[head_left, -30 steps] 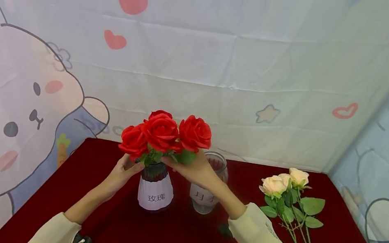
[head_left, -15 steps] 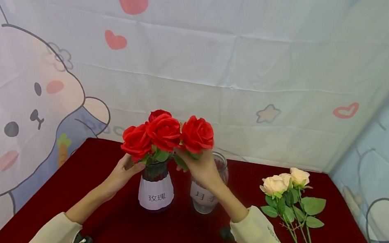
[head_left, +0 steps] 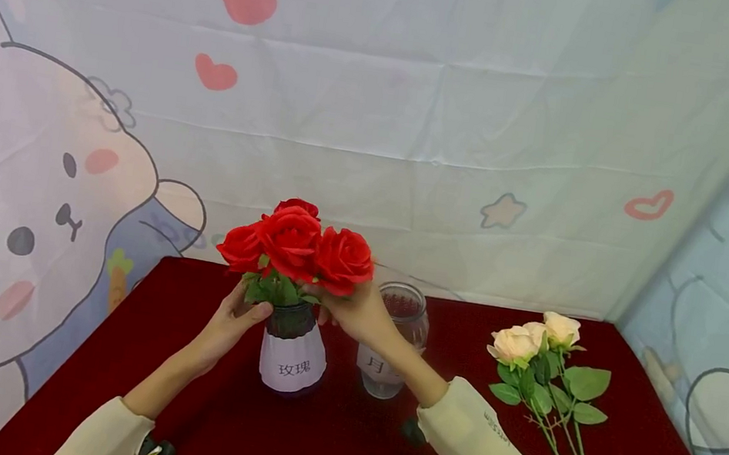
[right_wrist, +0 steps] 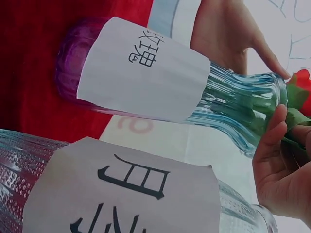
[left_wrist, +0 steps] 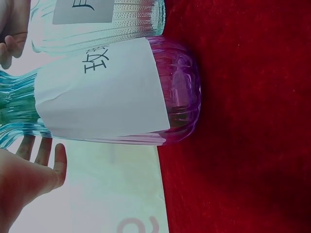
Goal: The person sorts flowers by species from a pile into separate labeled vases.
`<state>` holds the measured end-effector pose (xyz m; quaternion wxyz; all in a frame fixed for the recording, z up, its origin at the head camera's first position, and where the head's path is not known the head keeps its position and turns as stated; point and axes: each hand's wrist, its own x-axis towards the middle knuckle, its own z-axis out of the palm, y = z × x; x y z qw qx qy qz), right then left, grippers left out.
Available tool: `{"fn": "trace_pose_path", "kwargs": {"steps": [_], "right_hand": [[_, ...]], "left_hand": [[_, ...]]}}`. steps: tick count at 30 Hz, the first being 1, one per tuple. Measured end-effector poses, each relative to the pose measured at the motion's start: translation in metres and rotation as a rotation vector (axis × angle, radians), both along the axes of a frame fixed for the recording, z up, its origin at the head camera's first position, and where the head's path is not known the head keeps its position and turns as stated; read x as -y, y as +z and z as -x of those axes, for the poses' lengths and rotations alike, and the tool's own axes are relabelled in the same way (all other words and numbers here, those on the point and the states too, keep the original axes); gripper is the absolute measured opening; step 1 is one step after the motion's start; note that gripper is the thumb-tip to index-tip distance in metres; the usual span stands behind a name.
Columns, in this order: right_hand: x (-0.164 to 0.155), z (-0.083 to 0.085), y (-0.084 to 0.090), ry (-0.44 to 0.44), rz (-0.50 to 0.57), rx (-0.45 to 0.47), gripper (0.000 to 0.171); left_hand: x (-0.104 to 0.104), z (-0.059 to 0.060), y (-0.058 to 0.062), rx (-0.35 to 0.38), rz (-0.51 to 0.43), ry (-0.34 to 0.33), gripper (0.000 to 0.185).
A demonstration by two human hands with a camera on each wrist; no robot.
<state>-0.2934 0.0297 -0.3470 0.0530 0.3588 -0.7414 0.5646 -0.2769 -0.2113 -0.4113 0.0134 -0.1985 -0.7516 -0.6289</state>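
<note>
A bunch of red roses (head_left: pixel 295 245) stands in a purple-and-teal glass vase (head_left: pixel 292 357) with a white paper label. My left hand (head_left: pixel 238 316) rests against the vase neck from the left; in the left wrist view its fingers (left_wrist: pixel 46 158) lie straight beside the glass vase (left_wrist: pixel 121 92). My right hand (head_left: pixel 342 308) grips the roses' stems and leaves just under the right-hand bloom. In the right wrist view its fingers (right_wrist: pixel 272 141) curl about the green leaves (right_wrist: pixel 295 119) at the mouth of the vase (right_wrist: pixel 146 73).
A clear labelled jar (head_left: pixel 402 318) stands just right of the vase, behind my right forearm. Cream roses (head_left: pixel 533 341) with long stems lie on the red tablecloth (head_left: pixel 341 442) at the right. Printed fabric walls close in the back and both sides.
My right hand has drawn the right-hand red rose left and down into the bunch, so the blooms now sit closer together. The left hand stays at the vase neck.
</note>
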Motion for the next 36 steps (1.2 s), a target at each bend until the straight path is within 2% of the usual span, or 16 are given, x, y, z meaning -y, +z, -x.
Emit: {"fn": "trace_pose_path", "kwargs": {"steps": [8,14,18,21,24,31,36], "right_hand": [[0.002,0.001,0.000,0.023,-0.015,-0.009,0.031],[-0.001,-0.002,0.002,0.060,-0.040,-0.023,0.023],[-0.005,-0.004,0.001,0.079,-0.019,-0.003,0.031],[-0.009,-0.005,0.001,0.069,-0.009,0.004,0.041],[-0.013,-0.008,0.001,0.053,-0.026,-0.007,0.042],[-0.025,-0.013,0.004,0.006,-0.060,0.008,0.024],[-0.036,-0.020,0.004,-0.037,-0.079,0.034,0.025]], "left_hand": [[0.000,0.002,-0.001,-0.032,-0.004,-0.019,0.073],[0.001,0.001,-0.004,-0.021,-0.017,-0.012,0.076],[0.000,0.001,-0.003,-0.022,-0.017,-0.018,0.074],[-0.001,0.002,-0.002,-0.033,-0.016,-0.025,0.074],[-0.002,0.001,-0.001,-0.037,-0.007,-0.021,0.073],[-0.002,-0.001,0.003,-0.038,0.026,0.026,0.071],[-0.003,-0.004,0.003,-0.044,0.072,0.059,0.070]]}}
